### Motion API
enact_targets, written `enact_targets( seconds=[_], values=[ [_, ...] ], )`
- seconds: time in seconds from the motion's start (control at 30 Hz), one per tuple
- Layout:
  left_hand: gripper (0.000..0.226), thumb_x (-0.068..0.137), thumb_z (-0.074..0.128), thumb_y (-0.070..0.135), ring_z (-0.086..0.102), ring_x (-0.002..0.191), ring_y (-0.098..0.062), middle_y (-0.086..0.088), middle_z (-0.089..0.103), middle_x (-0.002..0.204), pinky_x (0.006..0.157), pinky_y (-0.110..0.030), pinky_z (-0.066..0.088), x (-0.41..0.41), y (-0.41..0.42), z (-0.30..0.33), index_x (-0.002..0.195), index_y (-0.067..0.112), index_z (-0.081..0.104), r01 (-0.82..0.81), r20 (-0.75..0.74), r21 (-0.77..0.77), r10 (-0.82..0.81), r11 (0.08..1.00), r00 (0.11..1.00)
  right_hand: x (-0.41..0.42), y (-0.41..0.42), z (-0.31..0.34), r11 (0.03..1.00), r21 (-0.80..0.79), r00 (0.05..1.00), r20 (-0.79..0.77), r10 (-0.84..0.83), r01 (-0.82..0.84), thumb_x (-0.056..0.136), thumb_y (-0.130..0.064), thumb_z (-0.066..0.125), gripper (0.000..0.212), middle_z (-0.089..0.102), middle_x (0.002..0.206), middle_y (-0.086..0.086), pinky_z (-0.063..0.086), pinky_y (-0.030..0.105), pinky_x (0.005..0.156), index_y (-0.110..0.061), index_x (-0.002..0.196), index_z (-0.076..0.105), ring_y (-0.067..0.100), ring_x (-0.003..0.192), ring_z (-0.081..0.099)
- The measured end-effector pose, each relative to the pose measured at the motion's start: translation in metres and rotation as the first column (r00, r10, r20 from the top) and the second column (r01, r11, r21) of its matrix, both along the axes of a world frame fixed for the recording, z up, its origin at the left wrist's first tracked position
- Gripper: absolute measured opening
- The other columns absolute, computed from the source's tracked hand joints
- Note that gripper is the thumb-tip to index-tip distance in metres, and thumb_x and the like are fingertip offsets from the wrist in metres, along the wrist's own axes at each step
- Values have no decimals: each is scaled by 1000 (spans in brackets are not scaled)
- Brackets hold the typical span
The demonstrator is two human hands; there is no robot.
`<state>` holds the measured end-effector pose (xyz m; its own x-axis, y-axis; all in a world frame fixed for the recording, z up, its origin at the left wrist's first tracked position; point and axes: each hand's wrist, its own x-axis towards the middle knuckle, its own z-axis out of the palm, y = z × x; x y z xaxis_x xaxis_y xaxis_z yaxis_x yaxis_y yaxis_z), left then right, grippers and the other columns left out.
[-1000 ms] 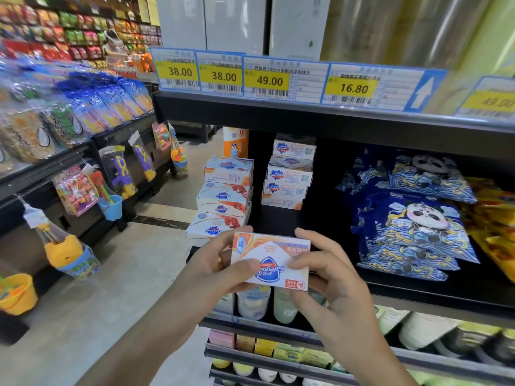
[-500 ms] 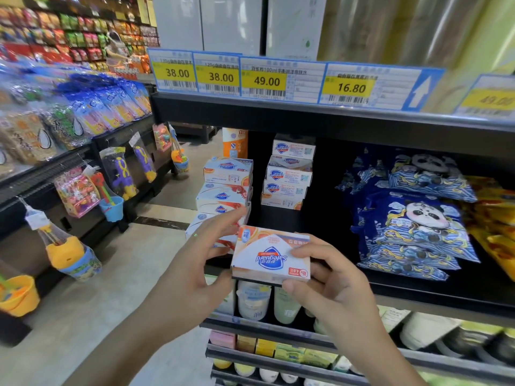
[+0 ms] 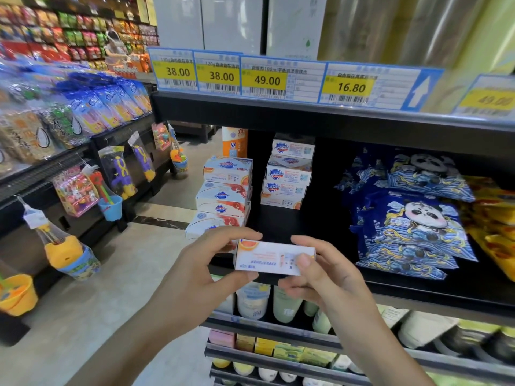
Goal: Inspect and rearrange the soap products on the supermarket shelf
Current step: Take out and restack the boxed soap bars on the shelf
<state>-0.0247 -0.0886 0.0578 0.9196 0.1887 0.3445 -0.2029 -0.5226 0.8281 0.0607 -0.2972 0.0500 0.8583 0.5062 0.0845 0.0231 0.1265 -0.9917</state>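
Two hands hold one soap box (image 3: 274, 260) in front of the black middle shelf (image 3: 418, 291), its long narrow side panel facing the camera. At far left, an orange bucket (image 3: 18, 295) holds toy pieces; beside it, hanging net bags (image 3: 67, 254) each enclose a yellow-and-blue toy set, and a small blue bucket (image 3: 111, 208) carries coloured toy tools. Left hand (image 3: 200, 274): fingers curled, thumb under the box's lower left edge, fingertips over its top left edge. Behind that hand, a front stack of soap boxes (image 3: 223, 196) rises five high at the shelf's left end; a second, rear stack (image 3: 287, 176) of four stands deeper on the same shelf, just to its right, with an orange bottle (image 3: 234, 142) behind the front stack. Right hand (image 3: 326, 277): thumb pressed on the facing panel near the box's right end, fingers curled round that end. Farther right, blue panda-print packets (image 3: 412, 218) lie overlapped on the shelf, with yellow packets (image 3: 498, 218) at the edge. Above, yellow price tags (image 3: 267, 79) line the upper shelf rail. Below, pale tubs (image 3: 253, 302) and small yellow boxes (image 3: 264, 347) fill lower shelves.
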Motion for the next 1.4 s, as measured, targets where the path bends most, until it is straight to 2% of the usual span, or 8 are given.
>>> enact_targets(
  seconds=[0.2,0.4,0.6,0.87,0.97,1.13,1.27,1.4],
  values=[
    [44,85,77,23,59,122,-5,22,69,122,93,-17,51,-1,-3,2,122,41,64,3,-38,-71,-6,997,999,0,2,0,997,-76,1000,21,-13,15,85,-53,61,41,75,110,5,59,51,92,-36,121,67,28,91,75],
    [39,84,75,27,69,112,-9,15,74,116,93,-25,56,1,-5,5,122,28,64,13,-89,-244,-35,970,995,-6,1,3,993,-105,985,169,-30,49,92,-63,59,47,65,129,-17,54,44,102,-41,133,56,7,119,64],
    [38,83,72,25,73,108,-20,-1,77,116,91,-28,58,1,-3,10,120,16,69,18,-141,-483,-98,875,985,-13,-3,2,991,-124,903,429,3,56,89,-48,68,64,47,151,-15,44,47,109,-37,145,39,16,139,48],
    [42,82,67,37,74,105,-17,0,78,111,94,-34,55,3,-4,15,120,18,70,-91,-258,-549,-64,831,964,-13,-6,3,962,-233,722,690,61,142,87,-5,77,69,23,165,-9,39,45,115,-29,143,45,17,151,30],
    [46,79,67,47,72,104,-18,0,78,110,96,-38,53,4,-3,16,117,21,74,-127,-311,-549,-60,826,949,-10,-6,4,949,-261,638,764,92,175,86,-3,77,65,20,166,-7,36,35,117,-29,139,50,17,151,29],
    [43,67,74,51,64,77,-10,-7,79,102,73,-30,49,5,-5,18,95,19,81,-182,-336,-643,-61,744,940,-6,-3,5,937,-247,579,813,62,247,85,-6,79,62,22,166,-6,35,45,115,-39,133,57,23,153,26],
    [45,68,75,50,65,73,-13,-9,78,99,69,-31,48,6,-4,17,103,20,78,-173,-336,-646,-74,743,939,-4,-3,7,946,-203,551,834,31,254,86,-6,76,54,30,163,-11,39,35,113,-36,129,60,24,147,36],
    [48,74,68,53,68,71,-18,-12,78,99,67,-32,50,7,-4,20,110,21,71,-189,-355,-629,-63,754,933,-2,-3,9,949,-199,574,819,24,244,86,-6,76,52,39,158,-16,51,46,101,-32,129,63,22,146,37]
  ],
)
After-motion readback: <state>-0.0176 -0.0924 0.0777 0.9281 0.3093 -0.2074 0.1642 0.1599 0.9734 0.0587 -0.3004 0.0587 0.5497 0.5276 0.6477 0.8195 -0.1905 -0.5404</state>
